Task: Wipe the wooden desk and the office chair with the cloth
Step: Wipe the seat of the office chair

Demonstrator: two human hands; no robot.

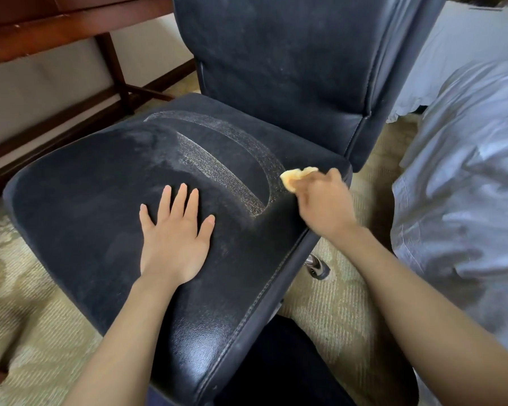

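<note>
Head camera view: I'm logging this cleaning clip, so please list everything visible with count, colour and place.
office chair: one, dark blue-black, centre, seat dusty with wiped streaks
cloth: one, yellow, at seat's right edge, bunched in the right hand
wooden desk: one, reddish brown, upper left
bed: one, white bedding, right side
carpet: one, beige patterned, under the chair
chair caster: one visible, dark with chrome, below seat's right edge
left hand: flat on seat, fingers spread
right hand: closed on cloth

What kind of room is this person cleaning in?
Probably a hotel room or bedroom. A bed with white bedding stands right beside the dark office chair, a wooden desk sits against the wall, and patterned carpet covers the floor.
</note>
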